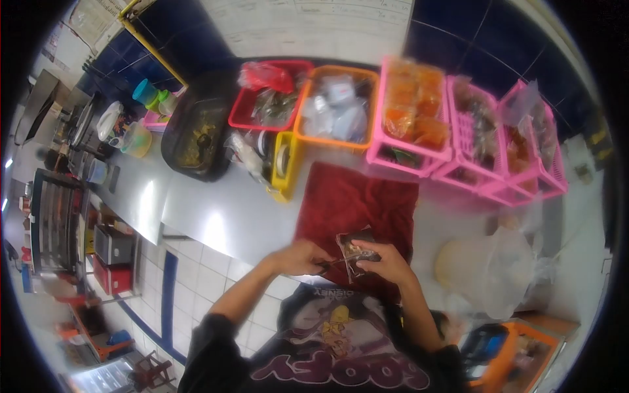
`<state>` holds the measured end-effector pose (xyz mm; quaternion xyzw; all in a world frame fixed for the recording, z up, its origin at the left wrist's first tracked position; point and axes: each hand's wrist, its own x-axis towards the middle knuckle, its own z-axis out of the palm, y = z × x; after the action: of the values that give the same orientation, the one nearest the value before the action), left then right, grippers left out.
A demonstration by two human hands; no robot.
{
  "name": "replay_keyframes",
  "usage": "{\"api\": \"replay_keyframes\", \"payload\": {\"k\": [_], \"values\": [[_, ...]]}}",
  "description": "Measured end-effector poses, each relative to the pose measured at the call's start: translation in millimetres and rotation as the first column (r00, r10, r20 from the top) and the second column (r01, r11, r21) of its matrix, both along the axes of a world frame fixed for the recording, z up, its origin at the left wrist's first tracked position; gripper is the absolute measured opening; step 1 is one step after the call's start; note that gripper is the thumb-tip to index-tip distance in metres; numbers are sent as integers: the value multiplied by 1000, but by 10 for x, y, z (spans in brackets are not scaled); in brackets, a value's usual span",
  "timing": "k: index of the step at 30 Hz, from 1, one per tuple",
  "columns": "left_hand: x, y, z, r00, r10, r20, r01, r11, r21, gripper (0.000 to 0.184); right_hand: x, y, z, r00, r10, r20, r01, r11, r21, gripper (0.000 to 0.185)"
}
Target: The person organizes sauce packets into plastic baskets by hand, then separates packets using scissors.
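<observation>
My right hand (383, 261) is closed around a small clear plastic packet (354, 247) with dark contents, held upright above the red cloth (357, 196). My left hand (301, 257) is closed just left of the packet. Its fingers pinch a thin, dark tool (329, 263) that looks like scissors and reaches toward the packet's lower edge; whether it touches the plastic I cannot tell. The folded cloth lies on the metal table (255, 219) near its front edge, below both hands.
Along the back stand a black tub (175, 147), a red basket (236, 121), an orange basket (337, 145) of clear bags, and several pink baskets (409, 160) of packets. A yellow holder (285, 183) sits before them. At right is a pale plastic-covered container (481, 268).
</observation>
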<state>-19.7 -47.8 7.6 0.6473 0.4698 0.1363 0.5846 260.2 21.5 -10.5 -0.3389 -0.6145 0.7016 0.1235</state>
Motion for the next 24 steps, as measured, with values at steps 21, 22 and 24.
{"api": "replay_keyframes", "payload": {"k": [21,22,24], "values": [[-17,70,108,990,-69,-120,74,996,44,50,-26,-6,-7,998,-49,-28,48,998,-42,58],[-13,74,99,991,-83,-108,88,995,44,49,-21,-8,-9,998,-49,-27,48,998,-42,58],[-13,75,81,991,-96,-97,101,994,45,48,-16,-15,-14,999,-37,-20,36,999,-38,58]]}}
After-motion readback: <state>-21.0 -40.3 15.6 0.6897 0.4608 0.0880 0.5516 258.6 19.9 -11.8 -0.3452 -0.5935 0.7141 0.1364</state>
